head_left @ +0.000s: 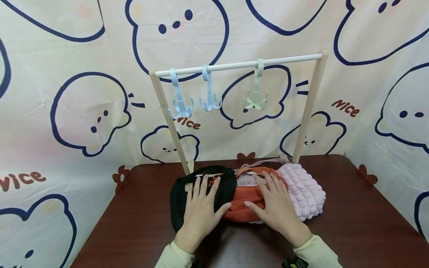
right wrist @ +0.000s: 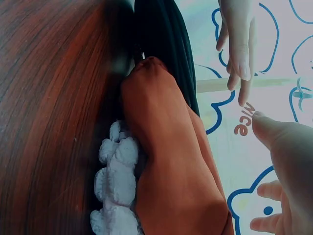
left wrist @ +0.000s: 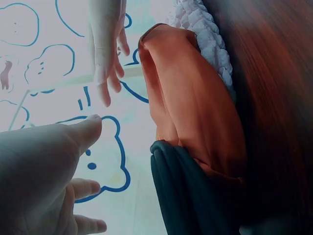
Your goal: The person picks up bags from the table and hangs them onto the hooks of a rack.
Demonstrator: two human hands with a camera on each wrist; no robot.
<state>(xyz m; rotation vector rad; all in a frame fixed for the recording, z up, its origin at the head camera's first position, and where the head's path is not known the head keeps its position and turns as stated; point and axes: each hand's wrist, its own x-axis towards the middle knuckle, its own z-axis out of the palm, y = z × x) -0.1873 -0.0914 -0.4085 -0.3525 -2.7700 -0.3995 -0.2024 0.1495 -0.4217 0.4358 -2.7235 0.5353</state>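
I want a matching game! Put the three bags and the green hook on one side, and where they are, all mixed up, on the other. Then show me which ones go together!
Things:
1. Black bag
2. Orange bag
3. Bumpy pale pink bag
4. Green hook

Places, as the head camera sees them:
A. Hanging from the white rail
B. At the right end of the row of bags
C. At the left end of the row of bags
D. In the middle, between two other bags

Right pairs: 1-C, 2-D, 3-B, 4-A
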